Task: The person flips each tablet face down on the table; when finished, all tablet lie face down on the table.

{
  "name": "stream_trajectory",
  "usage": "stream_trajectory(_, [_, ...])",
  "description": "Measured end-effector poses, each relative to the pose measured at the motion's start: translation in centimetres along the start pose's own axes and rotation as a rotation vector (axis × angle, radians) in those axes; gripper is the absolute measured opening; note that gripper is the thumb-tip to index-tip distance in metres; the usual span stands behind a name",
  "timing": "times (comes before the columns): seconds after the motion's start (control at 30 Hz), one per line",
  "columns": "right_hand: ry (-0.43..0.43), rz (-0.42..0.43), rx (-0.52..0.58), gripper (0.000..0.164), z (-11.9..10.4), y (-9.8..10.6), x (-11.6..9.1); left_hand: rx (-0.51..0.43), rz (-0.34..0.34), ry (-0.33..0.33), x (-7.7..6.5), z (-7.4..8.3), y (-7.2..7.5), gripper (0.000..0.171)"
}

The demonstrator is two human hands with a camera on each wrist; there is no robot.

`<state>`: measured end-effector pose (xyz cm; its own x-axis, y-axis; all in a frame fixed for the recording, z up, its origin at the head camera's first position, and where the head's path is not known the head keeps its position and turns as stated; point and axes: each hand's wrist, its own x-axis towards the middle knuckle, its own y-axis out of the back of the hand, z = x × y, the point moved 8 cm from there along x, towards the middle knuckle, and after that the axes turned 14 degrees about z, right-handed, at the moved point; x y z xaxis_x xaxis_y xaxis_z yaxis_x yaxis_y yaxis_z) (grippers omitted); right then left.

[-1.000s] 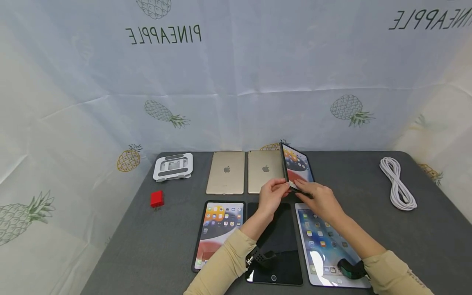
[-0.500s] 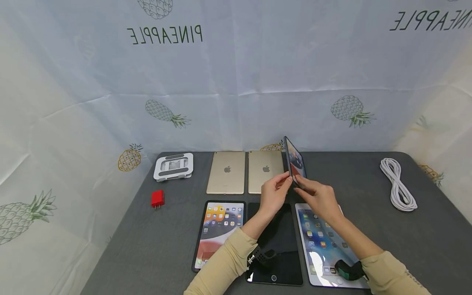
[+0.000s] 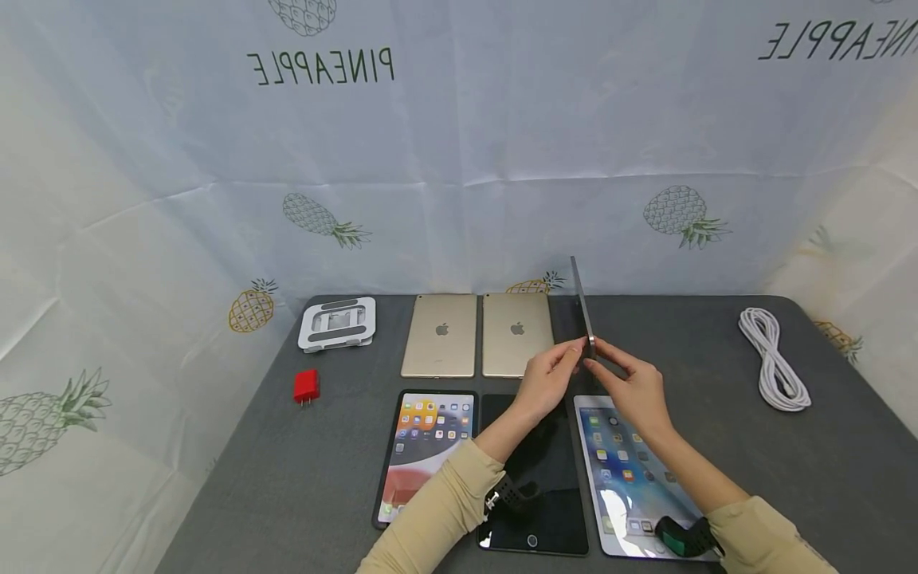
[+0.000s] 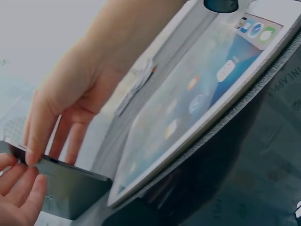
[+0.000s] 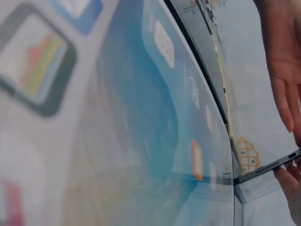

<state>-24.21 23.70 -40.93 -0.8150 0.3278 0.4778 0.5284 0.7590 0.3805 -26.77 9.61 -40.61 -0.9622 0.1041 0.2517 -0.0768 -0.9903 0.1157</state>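
A dark tablet (image 3: 582, 307) stands nearly edge-on to the head camera, tilted up above the back of the table. My left hand (image 3: 548, 381) pinches its near end from the left, while my right hand (image 3: 634, 389) holds that same end from the right between thumb and fingers. In the left wrist view the tablet's back (image 4: 70, 190) hangs below both hands. The right wrist view catches the tablet's thin edge (image 5: 270, 166) with its port and speaker holes. Under my forearms lie a black-screened tablet (image 3: 534, 518) and a white-framed tablet (image 3: 610, 478).
Two gold tablets (image 3: 439, 343) lie face down at the back. A lit tablet (image 3: 430, 446) is front left. A white folding stand (image 3: 337, 325) and red charger (image 3: 306, 386) sit left; a coiled white cable (image 3: 774, 359) lies right. A printed curtain (image 3: 459, 231) hangs behind.
The held tablet has risen and turned from showing its lit screen to being edge-on. Both hands have shifted slightly right with it; the other things have stayed in place.
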Motion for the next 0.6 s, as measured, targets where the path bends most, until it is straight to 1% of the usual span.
stream_trajectory(0.13, [-0.029, -0.001, -0.016, 0.042, 0.3, 0.2, -0.1, -0.052, -0.029, 0.069, -0.3, -1.0, -0.8, 0.04])
stream_trajectory(0.27, [-0.069, -0.005, -0.039, 0.043, 0.5, 0.5, -0.3, -0.052, -0.059, 0.117, -0.7, -2.0, -1.5, 0.04])
stream_trajectory(0.4, [-0.092, 0.006, -0.046, 0.042, 0.6, 1.1, -0.4, 0.001, -0.09, 0.175, -1.1, -3.0, -2.0, 0.039])
stream_trajectory(0.5, [-0.09, 0.022, -0.052, 0.041, 0.8, 1.6, -0.4, 0.065, -0.109, 0.205, -1.2, -3.7, -2.2, 0.038])
stream_trajectory(0.6, [-0.095, 0.042, -0.052, 0.04, 1.1, 2.1, -0.4, 0.131, -0.119, 0.206, -1.2, -4.0, -2.3, 0.037])
